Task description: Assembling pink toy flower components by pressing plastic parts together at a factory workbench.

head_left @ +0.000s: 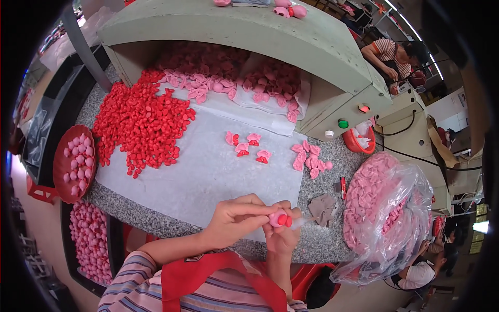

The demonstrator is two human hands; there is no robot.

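Close to the bench's front edge, my two hands meet on a small pink rounded plastic piece (277,218) with two red parts on it. The fingertips of my left hand (234,221) pinch it from the left. My right hand (282,236) closes round it from the right and below. A whitish, see-through pointed thing (299,223) juts out beside the right fingers; its kind is unclear. Beyond the hands, several pink pieces with red parts (242,149) lie apart on white paper (208,179). Plain pink pieces (310,158) cluster at the sheet's right edge.
A red heap (143,119) of small parts covers the left. Pink pieces fill the grey machine's (234,23) opening. A red bowl (58,161) of pink balls stands left. At right are a grey cloth (323,209), a red tube (343,187) and a large plastic bag (410,208).
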